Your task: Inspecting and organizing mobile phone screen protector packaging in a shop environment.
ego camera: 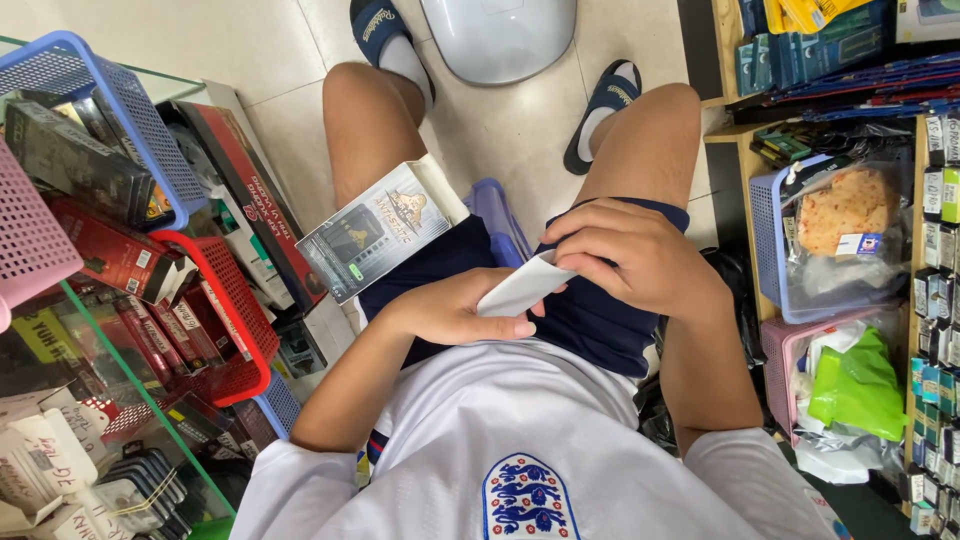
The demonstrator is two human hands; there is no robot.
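Head view: both hands' fingers clamp white packet (pixel 522 287), right hand (pixel 640 255) hiding its far end.

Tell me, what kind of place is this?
Probably a small shop selling phone accessories. Plastic baskets full of boxed goods sit on a glass counter, and packaged items fill the shelves. The hands hold a small white piece.

The floor (pixel 250 60) is made of big pale shiny tiles, and bright light falls on it. On the left is a glass shelf (pixel 120 340) with blue, red and pink baskets full of boxes. On the right, wooden shelves (pixel 728 130) hold more packets and baskets.
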